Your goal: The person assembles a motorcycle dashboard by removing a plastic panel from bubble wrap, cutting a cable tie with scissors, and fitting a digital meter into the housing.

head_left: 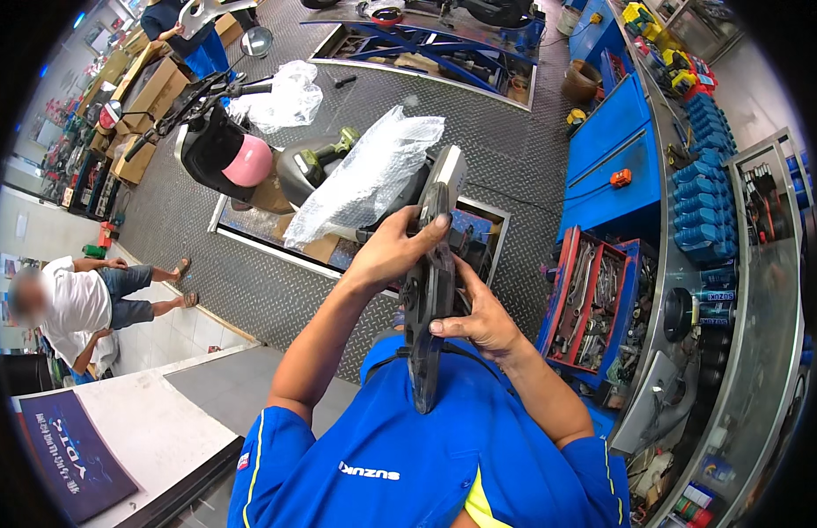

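A long, narrow black plastic part point(430, 295) stands on edge in front of my chest, with a pale grey piece at its far end. I cannot tell exactly what kind of part it is. My left hand point(395, 251) grips its left side near the top, thumb laid over the edge. Lower down, on the right side, my right hand point(481, 319) holds it with the thumb pressed on its near face and the fingers mostly behind it. Beyond my hands is a scooter point(206, 154), partly covered by bubble wrap point(369, 180).
A green power tool point(338, 150) rests on the scooter, near a pink rounded piece point(247, 160). At right, a red tool tray point(577, 304) holds wrenches beside a blue cabinet point(602, 167). A person point(92, 299) is at left; another point(193, 40) holds a panel at far left.
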### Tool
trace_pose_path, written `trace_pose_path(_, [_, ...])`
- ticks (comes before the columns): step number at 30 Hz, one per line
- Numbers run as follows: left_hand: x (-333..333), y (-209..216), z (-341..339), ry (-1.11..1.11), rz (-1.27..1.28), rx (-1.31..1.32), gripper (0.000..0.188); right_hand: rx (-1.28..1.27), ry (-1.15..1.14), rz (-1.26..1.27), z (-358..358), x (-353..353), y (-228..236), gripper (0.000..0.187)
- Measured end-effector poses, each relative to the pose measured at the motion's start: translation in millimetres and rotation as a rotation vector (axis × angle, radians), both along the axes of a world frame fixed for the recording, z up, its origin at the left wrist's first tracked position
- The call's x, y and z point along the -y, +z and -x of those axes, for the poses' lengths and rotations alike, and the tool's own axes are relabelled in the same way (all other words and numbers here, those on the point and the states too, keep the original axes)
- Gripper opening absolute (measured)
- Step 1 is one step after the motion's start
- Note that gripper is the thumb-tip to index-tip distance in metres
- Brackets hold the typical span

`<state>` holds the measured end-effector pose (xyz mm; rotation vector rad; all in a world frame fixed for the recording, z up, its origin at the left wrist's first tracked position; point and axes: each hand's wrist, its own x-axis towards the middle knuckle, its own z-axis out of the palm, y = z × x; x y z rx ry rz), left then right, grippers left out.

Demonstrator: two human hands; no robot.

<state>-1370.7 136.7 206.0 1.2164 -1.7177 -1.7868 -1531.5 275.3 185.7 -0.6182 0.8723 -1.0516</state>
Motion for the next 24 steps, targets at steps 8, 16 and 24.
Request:
trace_pose_path(8, [-30.3,-4.5,-24.4,0.023,-0.052,-0.1,0.137,-0.119,-0.046,0.156,-8.3,1.3,-2.5,0.111])
trace_pose_path(16, [-27.1,9.3,-28.9,-0.05,-0.264,-0.04,0.132,-0.131,-0.027,0.145,-15.3,1.3,-3.1,0.111])
trace_pose_path(24, [-31.9,6.8,-46.0,0.037,-0.333,-0.099,0.122,-0.376,0.005,0.149,26.6,-23.3,1.6,0.082])
